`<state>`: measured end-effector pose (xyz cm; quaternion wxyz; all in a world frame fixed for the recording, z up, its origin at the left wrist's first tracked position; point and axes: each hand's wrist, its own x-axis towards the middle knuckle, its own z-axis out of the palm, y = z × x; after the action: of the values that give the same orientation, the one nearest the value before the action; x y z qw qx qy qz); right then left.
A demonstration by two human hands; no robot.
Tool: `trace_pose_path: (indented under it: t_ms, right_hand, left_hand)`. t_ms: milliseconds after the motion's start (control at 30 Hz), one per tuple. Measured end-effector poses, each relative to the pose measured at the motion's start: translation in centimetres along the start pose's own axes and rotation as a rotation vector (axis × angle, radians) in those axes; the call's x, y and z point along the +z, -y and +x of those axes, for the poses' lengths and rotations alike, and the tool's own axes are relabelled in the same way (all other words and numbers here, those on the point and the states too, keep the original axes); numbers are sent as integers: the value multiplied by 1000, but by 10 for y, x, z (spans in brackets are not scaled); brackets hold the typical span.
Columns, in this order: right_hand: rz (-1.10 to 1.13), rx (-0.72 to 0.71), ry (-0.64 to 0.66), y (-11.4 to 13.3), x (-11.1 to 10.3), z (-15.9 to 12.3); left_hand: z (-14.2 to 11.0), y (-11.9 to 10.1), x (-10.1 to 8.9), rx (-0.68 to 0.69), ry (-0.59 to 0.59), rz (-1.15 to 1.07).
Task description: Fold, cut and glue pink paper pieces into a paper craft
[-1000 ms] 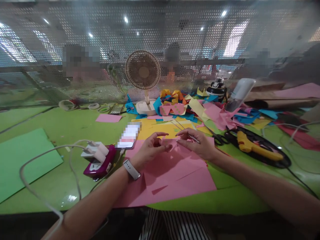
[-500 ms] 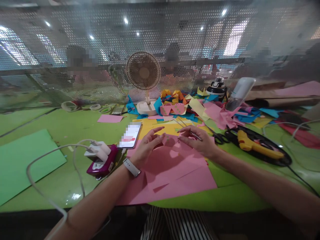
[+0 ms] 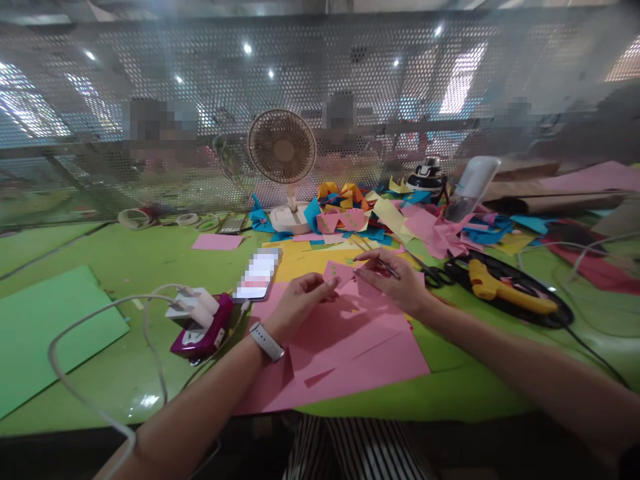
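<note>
My left hand [image 3: 304,299], with a pale watch band [image 3: 267,341] on the wrist, has thumb and fingers closed by the lower left edge of a small pink paper piece [image 3: 340,271] with green marks. My right hand [image 3: 393,283] is closed round a slim pen-like tool [image 3: 388,268], its fingertips at the right edge of that piece. Whether the tool is a pen or tweezers cannot be made out. Beneath both hands lie large pink paper sheets [image 3: 360,370], with yellow paper [image 3: 295,259] behind them.
A phone [image 3: 257,275] and a purple power block with plugs [image 3: 203,337] are on the left, with looping cables. Scissors [image 3: 436,275] and a yellow glue gun [image 3: 505,292] in a black tray lie right. Behind stand a fan [image 3: 283,148] and heaped paper scraps [image 3: 430,230].
My left hand has gone from loosely spread fingers to a closer pinch at the small pink piece. The piece is tilted up and shows more of its green marks. The view has shifted slightly.
</note>
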<state>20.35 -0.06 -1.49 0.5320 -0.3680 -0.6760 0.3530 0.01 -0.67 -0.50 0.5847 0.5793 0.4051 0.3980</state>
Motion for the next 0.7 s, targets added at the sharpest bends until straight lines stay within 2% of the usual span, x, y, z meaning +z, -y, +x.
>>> trace_pose_path:
  t_ms: [167, 433, 600, 633, 700]
  right_hand:
    - [-12, 14, 35, -1, 3, -2]
    - [-11, -7, -3, 3, -6, 4]
    - [25, -22, -16, 8, -15, 8]
    - [21, -20, -3, 9, -17, 9]
    - [2, -4, 64, 10, -19, 9]
  left_hand:
    - [1, 6, 2, 0, 11, -68]
    - [1, 3, -7, 81, -32, -157]
    - [2, 4, -9, 42, 69, -184]
    - [3, 3, -10, 67, 39, -174]
    - [4, 1, -12, 167, -122, -90]
